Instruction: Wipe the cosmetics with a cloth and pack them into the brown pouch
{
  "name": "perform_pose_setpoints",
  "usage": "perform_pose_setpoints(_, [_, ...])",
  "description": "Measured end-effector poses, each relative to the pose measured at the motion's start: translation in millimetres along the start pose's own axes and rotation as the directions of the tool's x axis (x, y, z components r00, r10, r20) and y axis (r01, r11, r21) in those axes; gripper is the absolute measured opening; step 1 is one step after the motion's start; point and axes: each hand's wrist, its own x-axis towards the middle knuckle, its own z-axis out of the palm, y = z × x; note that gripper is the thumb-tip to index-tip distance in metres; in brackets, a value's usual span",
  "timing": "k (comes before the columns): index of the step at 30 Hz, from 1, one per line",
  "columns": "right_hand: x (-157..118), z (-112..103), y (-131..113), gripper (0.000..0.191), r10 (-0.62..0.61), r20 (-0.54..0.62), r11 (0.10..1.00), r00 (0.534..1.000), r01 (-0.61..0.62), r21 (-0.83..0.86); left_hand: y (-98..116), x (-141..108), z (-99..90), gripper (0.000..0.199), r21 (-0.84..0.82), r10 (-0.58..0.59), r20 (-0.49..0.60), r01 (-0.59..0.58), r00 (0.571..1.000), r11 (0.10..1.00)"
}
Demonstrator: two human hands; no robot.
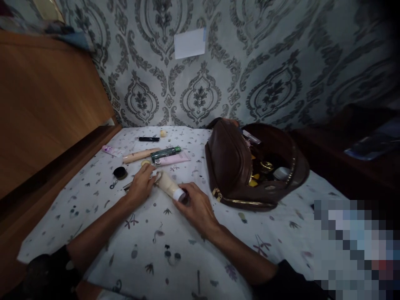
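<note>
The right hand (pixel 196 207) grips a cream tube (pixel 167 184) by its white cap (pixel 178 195). The left hand (pixel 143 183), half-curled, perhaps pinches its far end.

Bag (pixel 228 166) on sheet (pixel 140 237) right of tube (pixel 168 184), small container (pixel 120 173) farther left, wall (pixel 228 54) behind

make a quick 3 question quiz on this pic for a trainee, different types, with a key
1. Multiple choice: The pale tube is between the left hand and the right hand. Which is at its white cap?
a) left
b) right
c) neither

2. True or false: The brown bag is zipped fully shut.

3. Fill the gap: As seen in the picture, the round black container is to the ____ of the pale tube.

Key:
1. b
2. False; the brown bag gapes open, showing things inside.
3. left
</note>
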Motion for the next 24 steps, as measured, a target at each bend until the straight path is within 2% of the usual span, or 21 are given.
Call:
perform_pose_setpoints(2, [-0.6, 1.3, 0.3, 0.025, 0.011, -0.023, 0.999, 1.000, -0.010, 0.049, 11.8, -4.4, -2.8, 0.014, -0.075, 0.079, -0.066, -0.084, 0.995, 0.994])
perform_pose_setpoints(4, [-0.7, 2.8, 0.7, 0.022, 0.021, -0.042, 0.997, 0.999, -0.018, 0.076, 25.4, -10.5, -1.5, 0.016, -0.133, 0.234, -0.081, -0.244, 0.969, 0.961])
perform_pose_setpoints(7, [-0.7, 4.3, 2.3, 0.019, -0.005, -0.068, 0.998, 0.998, 0.009, 0.066, 42.0, -17.7, 5.1, 0.026, -0.131, 0.468, 0.013, -0.463, 0.884, 0.877])
perform_pose_setpoints(9, [-0.6, 4.8, 3.6, 0.019, -0.020, -0.090, 0.998, 0.996, 0.025, 0.061, 46.0, -17.7, 8.3, 0.030, -0.086, 0.529, 0.070, -0.523, 0.846, 0.848])
perform_pose_setpoints(11, [-0.5, 4.8, 4.5, 0.020, -0.022, -0.094, 0.997, 0.995, 0.029, 0.067, 42.9, -13.6, 8.2, 0.030, -0.029, 0.516, 0.103, -0.516, 0.851, 0.856])
perform_pose_setpoints(17, [-1.3, 3.0, 1.4, 0.021, -0.010, -0.056, 0.996, 0.998, 0.015, 0.086, 11.4, 3.8, -1.3, 0.021, 0.063, 0.324, 0.156, -0.337, 0.933, 0.939])
perform_pose_setpoints(20, [-1.9, 1.3, -0.7, 0.019, -0.007, -0.052, 0.995, 0.999, 0.012, 0.101, 1.9, 7.4, -4.4, 0.023, 0.045, 0.221, 0.157, -0.231, 0.963, 0.972])
perform_pose_setpoints(24, [-2.9, -1.0, -2.0, 0.017, -0.008, -0.040, 0.995, 0.999, 0.012, 0.100, -2.2, 6.2, -5.9, 0.021, -0.045, 0.145, 0.176, -0.139, 0.974, 0.989])
